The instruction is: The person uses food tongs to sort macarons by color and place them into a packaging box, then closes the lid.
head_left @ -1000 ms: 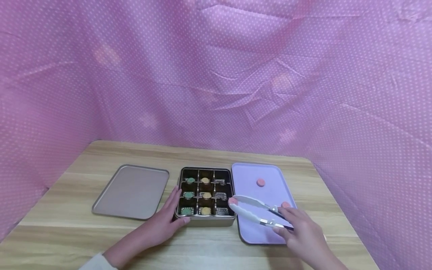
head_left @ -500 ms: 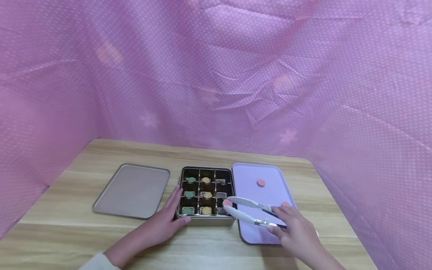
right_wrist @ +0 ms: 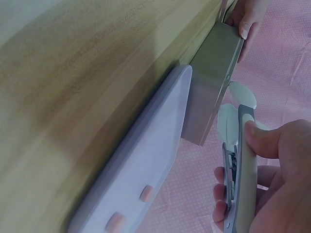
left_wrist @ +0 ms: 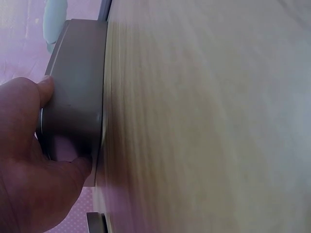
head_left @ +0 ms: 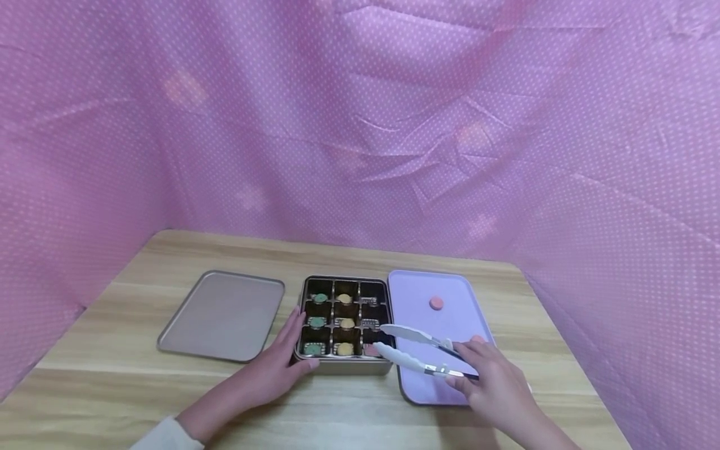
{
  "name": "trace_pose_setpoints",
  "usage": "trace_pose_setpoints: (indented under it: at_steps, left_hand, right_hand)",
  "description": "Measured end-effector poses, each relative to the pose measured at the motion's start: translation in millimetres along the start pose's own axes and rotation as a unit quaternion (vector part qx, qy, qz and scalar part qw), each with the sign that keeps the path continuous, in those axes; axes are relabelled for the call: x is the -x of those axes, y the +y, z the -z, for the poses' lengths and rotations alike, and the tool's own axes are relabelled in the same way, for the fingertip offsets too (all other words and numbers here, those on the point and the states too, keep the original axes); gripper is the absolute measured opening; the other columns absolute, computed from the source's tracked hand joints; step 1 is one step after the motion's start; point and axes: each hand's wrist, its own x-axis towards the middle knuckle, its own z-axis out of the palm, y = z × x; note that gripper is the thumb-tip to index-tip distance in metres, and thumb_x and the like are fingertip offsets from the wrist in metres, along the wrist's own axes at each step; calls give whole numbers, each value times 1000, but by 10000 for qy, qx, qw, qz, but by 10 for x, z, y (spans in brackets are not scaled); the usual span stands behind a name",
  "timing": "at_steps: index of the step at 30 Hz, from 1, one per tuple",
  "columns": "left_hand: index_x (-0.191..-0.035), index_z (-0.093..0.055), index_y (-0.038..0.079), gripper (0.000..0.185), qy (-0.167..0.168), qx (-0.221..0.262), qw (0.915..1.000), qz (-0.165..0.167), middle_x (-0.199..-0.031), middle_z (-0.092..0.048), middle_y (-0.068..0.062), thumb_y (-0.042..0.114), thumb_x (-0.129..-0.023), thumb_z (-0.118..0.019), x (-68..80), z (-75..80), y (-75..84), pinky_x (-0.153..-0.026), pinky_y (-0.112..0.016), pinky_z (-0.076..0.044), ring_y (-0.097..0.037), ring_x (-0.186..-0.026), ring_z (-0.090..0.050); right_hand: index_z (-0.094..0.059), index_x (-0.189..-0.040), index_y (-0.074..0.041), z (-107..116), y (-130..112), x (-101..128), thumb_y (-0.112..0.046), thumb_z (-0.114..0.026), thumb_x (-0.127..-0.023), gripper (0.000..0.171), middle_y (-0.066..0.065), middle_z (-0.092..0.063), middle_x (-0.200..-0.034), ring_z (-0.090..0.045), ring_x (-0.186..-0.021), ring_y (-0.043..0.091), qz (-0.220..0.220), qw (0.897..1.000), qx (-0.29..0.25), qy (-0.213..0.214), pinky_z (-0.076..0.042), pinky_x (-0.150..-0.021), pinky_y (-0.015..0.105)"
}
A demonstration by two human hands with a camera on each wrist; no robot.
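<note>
Soft even light, blurred wrist views

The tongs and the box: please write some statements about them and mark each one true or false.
1. The right hand holds white tongs. True.
2. The left hand rests against the box. True.
3. The lid is on the box. False: it lies on the table, left of the box.
4. The purple tray is right of the box. True.
5. The tong tips are over the lid. False: they reach over the box's near right corner.
6. Three pink pieces lie on the tray. False: two show there, one far and one by the right hand.
</note>
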Motion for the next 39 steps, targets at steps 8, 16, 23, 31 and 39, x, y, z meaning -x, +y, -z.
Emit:
trace_pose_setpoints:
  at_steps: [8, 16, 23, 31, 39]
  left_hand:
    - [-162, 8, 32, 102, -3, -15, 10000, 48, -169, 17, 2, 75, -90, -50, -6, 0, -6, -113, -68, -33, -48, -145, -32]
    - [-161, 8, 33, 101, 0, -50, 10000, 61, -168, 19, 6, 75, -90, -50, -4, -6, -21, -114, -68, -31, -46, -147, -30]
    - [-161, 8, 34, 101, 32, -68, 10000, 43, -169, 17, 3, 74, -90, -51, -10, -13, -24, -114, -67, -31, -46, -147, -30]
    - [-162, 8, 32, 100, 36, -74, 10000, 16, -169, 16, 1, 72, -91, -51, -3, -22, -15, -114, -67, -32, -46, -147, -30]
    - [-162, 7, 31, 100, 26, -52, 10000, -30, -169, 16, 0, 72, -92, -50, -3, -10, -8, -114, -66, -33, -46, -147, -30]
  right_hand:
    - [-73, -121, -5, 35, 30, 28, -26, -91, -71, 57, 19, -70, -125, -64, -118, 38, -355, 9991, -191, -141, -55, -88, 61]
    - [-71, -124, -2, 50, 152, 10, -22, -89, -73, 57, 12, -71, -121, -67, -109, 33, -407, 9991, -137, -24, -57, -81, 56]
    - [-71, -125, -4, 50, 276, -29, -23, -88, -75, 56, 14, -70, -121, -66, -110, 36, -566, 9984, 56, -30, -57, -75, 58]
    - [-68, -124, 2, -7, 549, -67, -24, -88, -75, 59, 22, -70, -118, -66, -106, 44, -937, 9947, 410, -131, -57, -70, 59]
    - [-66, -126, 5, -49, 850, -110, -26, -84, -79, 59, 28, -68, -120, -64, -105, 51, -1351, 9880, 608, -434, -58, -64, 58]
